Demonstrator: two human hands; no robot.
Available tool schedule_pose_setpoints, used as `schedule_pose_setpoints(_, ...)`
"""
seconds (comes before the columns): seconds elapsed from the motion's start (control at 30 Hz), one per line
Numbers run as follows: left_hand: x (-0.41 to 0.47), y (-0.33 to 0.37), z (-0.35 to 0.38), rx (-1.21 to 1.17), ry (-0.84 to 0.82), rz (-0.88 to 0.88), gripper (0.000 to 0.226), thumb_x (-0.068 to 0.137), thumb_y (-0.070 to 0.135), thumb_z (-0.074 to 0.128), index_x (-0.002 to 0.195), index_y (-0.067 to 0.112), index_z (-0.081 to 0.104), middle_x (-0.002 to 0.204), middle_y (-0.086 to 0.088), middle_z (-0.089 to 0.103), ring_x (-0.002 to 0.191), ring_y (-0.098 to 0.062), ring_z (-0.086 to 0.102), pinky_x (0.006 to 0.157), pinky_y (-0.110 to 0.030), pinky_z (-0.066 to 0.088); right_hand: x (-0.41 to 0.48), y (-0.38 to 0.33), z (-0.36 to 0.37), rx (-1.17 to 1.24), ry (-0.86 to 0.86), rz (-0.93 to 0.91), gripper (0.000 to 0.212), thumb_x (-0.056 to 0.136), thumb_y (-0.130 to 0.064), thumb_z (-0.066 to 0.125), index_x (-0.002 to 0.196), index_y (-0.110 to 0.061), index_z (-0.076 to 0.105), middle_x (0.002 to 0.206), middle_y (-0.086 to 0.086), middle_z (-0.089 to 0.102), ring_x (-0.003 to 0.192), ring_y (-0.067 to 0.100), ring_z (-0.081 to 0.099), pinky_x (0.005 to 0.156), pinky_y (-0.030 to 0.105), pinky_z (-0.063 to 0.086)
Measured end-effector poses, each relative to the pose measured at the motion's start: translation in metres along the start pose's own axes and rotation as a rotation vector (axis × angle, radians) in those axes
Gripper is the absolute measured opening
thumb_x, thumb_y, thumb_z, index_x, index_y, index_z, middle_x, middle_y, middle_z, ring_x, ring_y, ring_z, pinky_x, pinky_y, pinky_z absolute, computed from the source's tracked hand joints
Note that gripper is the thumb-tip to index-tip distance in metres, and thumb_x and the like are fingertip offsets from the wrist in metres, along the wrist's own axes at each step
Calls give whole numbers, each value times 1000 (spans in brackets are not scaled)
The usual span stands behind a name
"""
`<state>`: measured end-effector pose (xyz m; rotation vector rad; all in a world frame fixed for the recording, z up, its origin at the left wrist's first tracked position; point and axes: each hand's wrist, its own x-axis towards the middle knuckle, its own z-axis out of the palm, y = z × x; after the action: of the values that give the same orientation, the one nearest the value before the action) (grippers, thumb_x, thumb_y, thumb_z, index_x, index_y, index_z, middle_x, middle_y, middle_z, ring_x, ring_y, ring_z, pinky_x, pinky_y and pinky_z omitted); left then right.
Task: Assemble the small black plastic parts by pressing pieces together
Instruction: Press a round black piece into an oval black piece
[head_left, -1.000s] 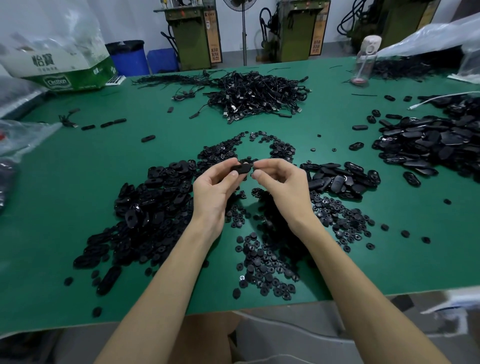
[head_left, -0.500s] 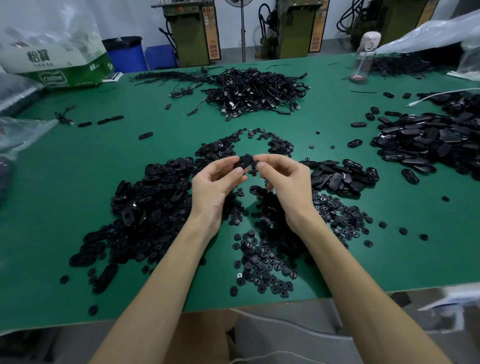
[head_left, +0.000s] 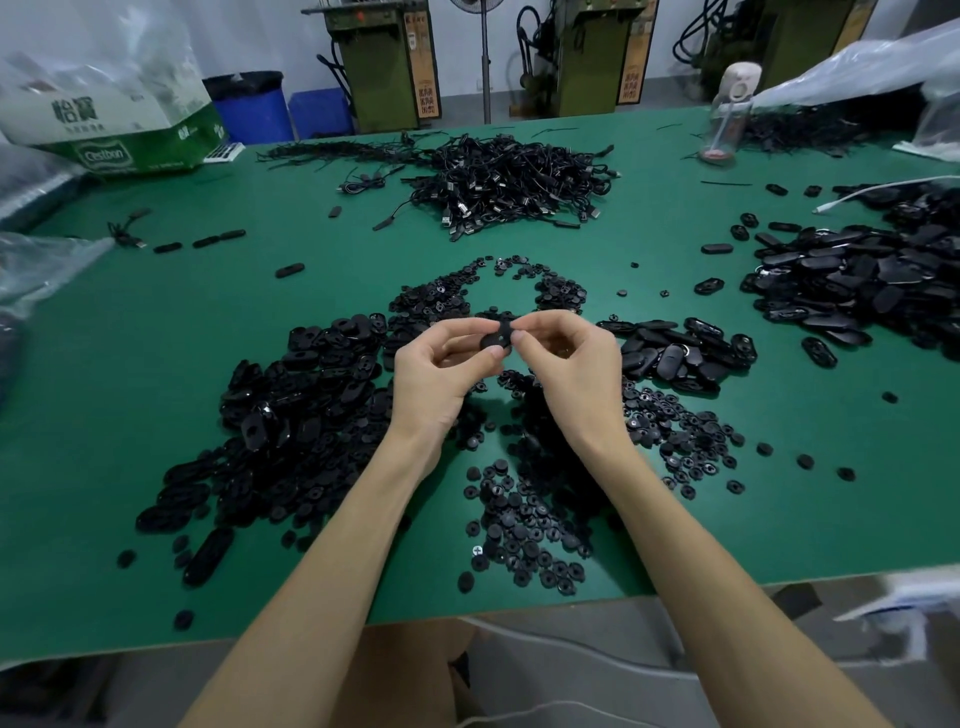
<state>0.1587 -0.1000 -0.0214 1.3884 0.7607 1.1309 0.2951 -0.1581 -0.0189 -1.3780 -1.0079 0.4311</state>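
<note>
Small black part (head_left: 496, 339): held above the green table (head_left: 156, 415), pinched in the grip of the left hand (head_left: 441, 379) and right hand (head_left: 576, 374). Heaps of loose black pieces (head_left: 291, 415) are spread on it beneath and beside.

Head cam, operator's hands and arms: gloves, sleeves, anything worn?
Nothing worn that the view shows. The left hand and right hand are bare, with no gloves or finger cots. The left forearm and right forearm are bare down to the frame's bottom edge, with no sleeve in sight. No watch, ring, wristband, tape or cable is visible.
</note>
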Motion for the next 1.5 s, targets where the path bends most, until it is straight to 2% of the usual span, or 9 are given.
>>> schedule_pose_setpoints(0.13, 1, -1, -1, 23, -8, 6, 23, 86, 3, 81, 106, 12, 79, 100, -13, 77, 92, -26, 76, 85, -31, 61, -5, -3, 4, -201, -21, -111, 7, 93, -11, 72, 96, -16, 76, 89, -5, 72, 80, 5, 64, 74, 11, 46)
schedule_pose_setpoints(0.3, 0, -1, 0, 10, -11, 7, 22, 86, 2, 80, 107, 10, 78, 99, -14, 77, 94, -25, 76, 85, -31, 61, -5, -4, 3, -226, -10, -117, 6, 92, -12, 72, 92, -17, 75, 90, -6, 70, 82, 6, 62, 73, 11, 44)
schedule_pose_setpoints(0.63, -1, -2, 0, -61, -11, -61, 21, 88, 4, 79, 108, 5, 76, 102, -12, 79, 99, -28, 77, 86, -28, 60, -6, 3, 6, -395, 15, -210, 6, 97, -17, 67, 91, -16, 65, 94, -4, 60, 92, 14, 56, 79, 34, 50)
schedule_pose_setpoints(0.93, 0, -2, 0, -111, 7, -80, 22, 88, 2, 78, 110, 3, 74, 105, -15, 78, 104, -30, 75, 91, -33, 60, -6, 1, 5, -347, -40, -256, 3, 96, -10, 70, 97, -9, 72, 96, 0, 62, 91, 14, 59, 80, 19, 46)
schedule_pose_setpoints(1.03, 0, -1, -1, -205, 51, -106, 21, 89, -1, 77, 109, -1, 72, 106, -16, 77, 103, -30, 75, 90, -32, 60, -7, 0, 7, -317, -96, -281, 16, 98, -6, 66, 107, -13, 77, 101, 0, 62, 93, 12, 58, 80, 14, 42)
schedule_pose_setpoints(1.13, 1, 0, -1, -243, 90, -123, 21, 89, -2, 76, 109, -3, 70, 102, -16, 77, 96, -29, 76, 86, -30, 61, -8, -1, 8, -308, -134, -286, 24, 98, -6, 64, 113, -17, 78, 102, -4, 60, 86, 1, 53, 77, 9, 38)
schedule_pose_setpoints(1.3, 0, 1, 0, -198, 49, -106, 18, 88, -1, 77, 105, 1, 71, 94, -11, 78, 95, -30, 77, 85, -30, 61, -4, -6, 5, -214, -15, -188, 23, 96, -12, 68, 118, -19, 73, 101, -3, 66, 88, 4, 62, 76, 11, 44)
schedule_pose_setpoints(1.4, 0, 0, 1, -147, 16, -80, 20, 88, 1, 79, 106, -1, 71, 101, -18, 77, 98, -33, 76, 87, -35, 61, -3, -6, 2, -140, -8, -107, 13, 96, -10, 69, 106, -16, 74, 93, -6, 72, 83, 5, 67, 77, 16, 49)
schedule_pose_setpoints(1.5, 0, -1, 0, -119, 17, -68, 21, 87, 3, 80, 107, 1, 72, 101, -17, 77, 98, -31, 76, 86, -34, 61, -2, -7, 1, -70, -16, -48, 9, 95, -10, 70, 102, -15, 75, 87, -8, 73, 79, 4, 67, 74, 15, 50)
